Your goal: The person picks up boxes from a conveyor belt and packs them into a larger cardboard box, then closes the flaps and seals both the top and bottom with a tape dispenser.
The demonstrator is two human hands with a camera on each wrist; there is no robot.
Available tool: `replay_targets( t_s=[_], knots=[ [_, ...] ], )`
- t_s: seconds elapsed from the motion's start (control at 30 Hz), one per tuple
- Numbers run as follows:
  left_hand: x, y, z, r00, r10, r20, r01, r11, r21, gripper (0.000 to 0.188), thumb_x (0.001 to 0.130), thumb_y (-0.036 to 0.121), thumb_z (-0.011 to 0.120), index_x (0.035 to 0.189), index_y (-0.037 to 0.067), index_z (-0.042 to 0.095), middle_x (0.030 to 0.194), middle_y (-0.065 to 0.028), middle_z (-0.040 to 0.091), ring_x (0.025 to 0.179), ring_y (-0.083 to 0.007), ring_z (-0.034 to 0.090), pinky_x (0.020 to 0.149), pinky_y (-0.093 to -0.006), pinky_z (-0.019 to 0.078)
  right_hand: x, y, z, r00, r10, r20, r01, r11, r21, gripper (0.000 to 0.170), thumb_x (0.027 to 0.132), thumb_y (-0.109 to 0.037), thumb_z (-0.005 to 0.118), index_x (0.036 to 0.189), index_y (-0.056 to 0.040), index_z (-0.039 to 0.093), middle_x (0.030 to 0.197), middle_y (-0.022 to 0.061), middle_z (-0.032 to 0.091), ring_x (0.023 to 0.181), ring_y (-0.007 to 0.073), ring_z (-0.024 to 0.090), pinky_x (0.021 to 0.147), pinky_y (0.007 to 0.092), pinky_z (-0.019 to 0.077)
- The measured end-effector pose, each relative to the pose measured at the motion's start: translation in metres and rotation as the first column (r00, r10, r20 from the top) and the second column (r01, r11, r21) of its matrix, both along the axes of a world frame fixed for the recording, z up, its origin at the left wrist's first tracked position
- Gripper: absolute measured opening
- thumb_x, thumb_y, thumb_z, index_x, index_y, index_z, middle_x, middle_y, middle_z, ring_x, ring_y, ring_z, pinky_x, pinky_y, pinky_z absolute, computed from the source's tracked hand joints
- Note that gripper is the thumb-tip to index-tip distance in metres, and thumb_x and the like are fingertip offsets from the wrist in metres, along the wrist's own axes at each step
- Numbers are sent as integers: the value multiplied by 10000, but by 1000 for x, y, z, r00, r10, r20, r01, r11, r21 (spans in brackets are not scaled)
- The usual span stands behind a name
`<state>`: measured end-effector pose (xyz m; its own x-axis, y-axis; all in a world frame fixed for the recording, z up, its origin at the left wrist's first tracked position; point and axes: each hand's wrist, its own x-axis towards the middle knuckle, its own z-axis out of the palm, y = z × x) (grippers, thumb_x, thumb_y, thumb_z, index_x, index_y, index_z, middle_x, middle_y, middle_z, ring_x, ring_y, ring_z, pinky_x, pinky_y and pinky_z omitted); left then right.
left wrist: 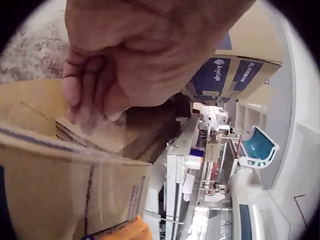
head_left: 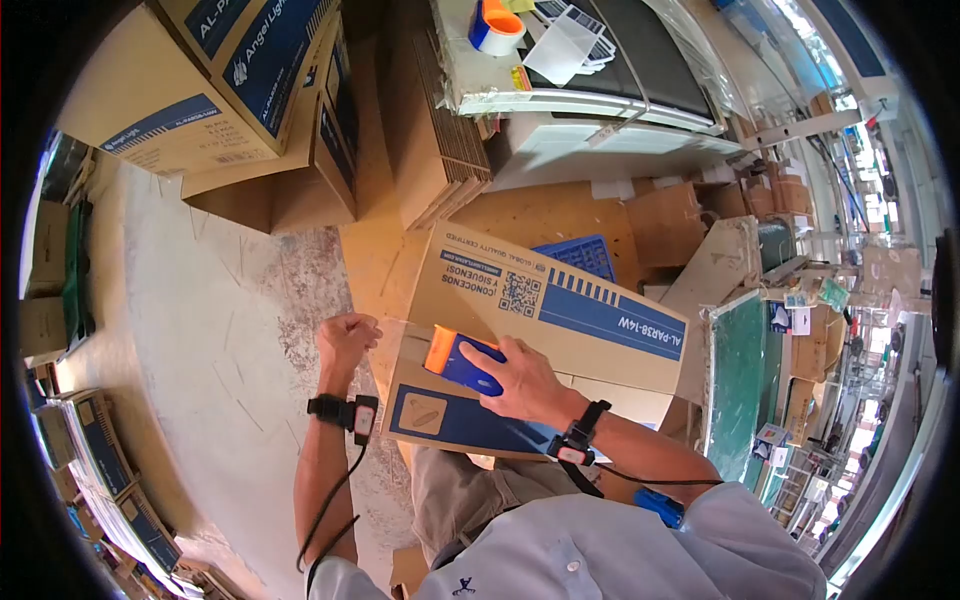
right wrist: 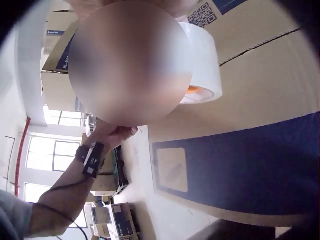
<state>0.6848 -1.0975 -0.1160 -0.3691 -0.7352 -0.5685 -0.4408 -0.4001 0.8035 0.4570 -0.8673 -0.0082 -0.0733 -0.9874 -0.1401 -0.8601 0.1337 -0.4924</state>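
Note:
My right hand (head_left: 528, 383) grips a blue and orange tape dispenser (head_left: 465, 365) over the box's near left part. A large roll of clear packing tape (right wrist: 206, 55) shows beside that hand in the right wrist view, where a blurred disc hides most of the fingers. At the box's left end, my left hand (head_left: 345, 340) has curled fingers pinching the free end of the clear tape strip (left wrist: 80, 172), which runs down toward the dispenser. The closed cardboard box (head_left: 590, 372) lies under both, printed with blue bands, a QR code and lettering.
Large printed cartons (head_left: 200, 90) stand at the far left, beside stacked flat cardboard (head_left: 440, 150). A worktable (head_left: 590, 103) at the back holds another tape roll (head_left: 497, 32) and labels. Behind the box sits a blue crate (head_left: 577, 257); a green-topped table (head_left: 735, 390) is to the right.

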Motion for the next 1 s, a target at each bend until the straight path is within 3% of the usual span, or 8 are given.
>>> replay_targets(
  t_s=[0.2,0.3,0.33,0.47,0.6,0.77,0.83,1.0],
  knots=[
    [-8,4,-80,999,-12,-34,18,987,160,199,915,82,654,941,-48,803,797,-141,790,691,-221,756,634,-328,601,14,-25,-10,997,-9,-82,19,992,124,889,721,-287,893,1532,-251,531,1145,192,552,1039,404,662,800,517,598],
    [-4,24,-147,941,-289,174,324,917,-231,236,912,154,673,940,-36,809,819,-200,786,763,-407,763,725,-440,628,17,-29,-11,995,-17,-100,26,996,87,882,725,-292,887,1531,-255,533,1122,191,555,1008,400,670,775,526,598],
    [-4,33,-124,859,-420,293,509,759,-406,308,912,215,680,1087,-10,796,946,-257,776,913,-505,734,861,-516,610,16,-28,-11,994,-15,-105,22,997,71,880,726,-293,885,1532,-256,533,1114,191,556,996,399,673,765,530,598],
    [14,52,-139,885,-262,385,454,667,-591,430,939,176,651,1337,14,675,1114,-264,742,1054,-431,731,919,-510,587,19,-28,-10,992,-21,-126,38,991,129,873,726,-285,888,1525,-253,538,1129,196,556,995,404,677,749,535,600],
    [31,22,-89,889,-121,441,302,880,-367,330,1003,130,622,1307,30,702,1025,-250,760,1005,-410,757,859,-484,591,17,-26,-13,994,-16,-105,27,994,101,856,738,-276,885,1519,-238,537,1149,202,551,1038,411,672,762,534,608],
    [-9,68,-5,984,-175,-13,168,960,-226,458,1047,328,674,1316,-41,688,1181,-277,746,1107,-325,732,965,-419,546,15,-27,-16,996,-12,-89,17,998,56,830,740,-268,868,1509,-239,557,1165,208,572,1039,411,673,775,520,605],
    [-37,82,-8,983,-185,-14,170,926,-337,530,1066,382,647,1348,-66,648,1223,-263,728,1180,-330,688,1027,-419,510,18,-27,-18,996,-39,-82,44,998,53,828,733,-283,867,1505,-244,569,1192,209,597,1046,409,675,791,526,598],
    [-53,65,-65,986,-77,-150,81,996,22,577,1129,484,507,1326,-36,661,1197,-148,734,1085,-235,639,982,-392,508,23,-25,-37,998,-63,-16,63,998,7,837,713,-256,856,1499,-213,572,1160,199,607,1026,402,661,769,517,568]
  ],
)
